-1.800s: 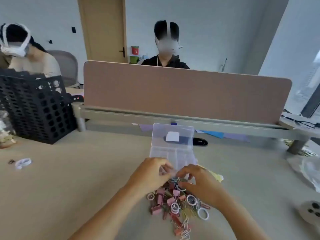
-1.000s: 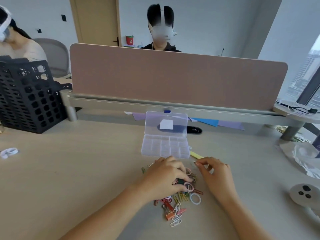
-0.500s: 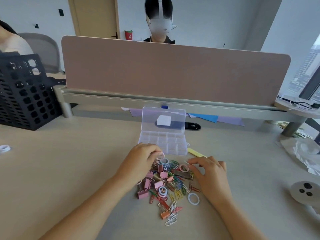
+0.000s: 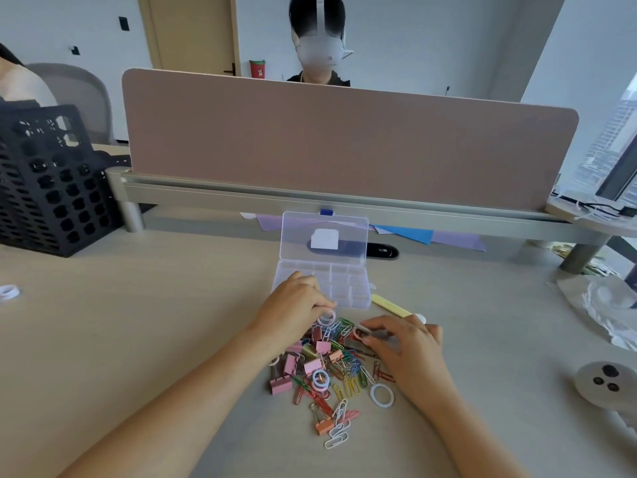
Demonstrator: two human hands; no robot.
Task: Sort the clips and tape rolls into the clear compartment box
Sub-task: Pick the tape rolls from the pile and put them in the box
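A pile of clips (image 4: pixel 331 370) lies on the desk between my forearms: pink binder clips, coloured paper clips and small tape rolls. The clear compartment box (image 4: pixel 348 288) stands just behind it with its lid (image 4: pixel 324 238) up, and its compartments look empty. My left hand (image 4: pixel 293 310) hovers over the pile's far edge, fingertips pinching a small pale tape roll (image 4: pixel 326 317). My right hand (image 4: pixel 406 353) rests on the pile's right side and pinches a small pink tape roll (image 4: pixel 361 333). A white tape roll (image 4: pixel 382 395) lies loose at the near right.
A yellow strip (image 4: pixel 389 305) lies right of the box. A black perforated crate (image 4: pixel 51 188) stands far left, and a white ring (image 4: pixel 8 292) lies at the left edge. A pink divider (image 4: pixel 344 143) runs across the back. Crumpled plastic (image 4: pixel 606 305) and a grey disc (image 4: pixel 606 382) sit right.
Both hands spread the pile apart, then each took hold of a small tape roll. My left hand has lifted its roll a little toward the box. The view has tilted down.
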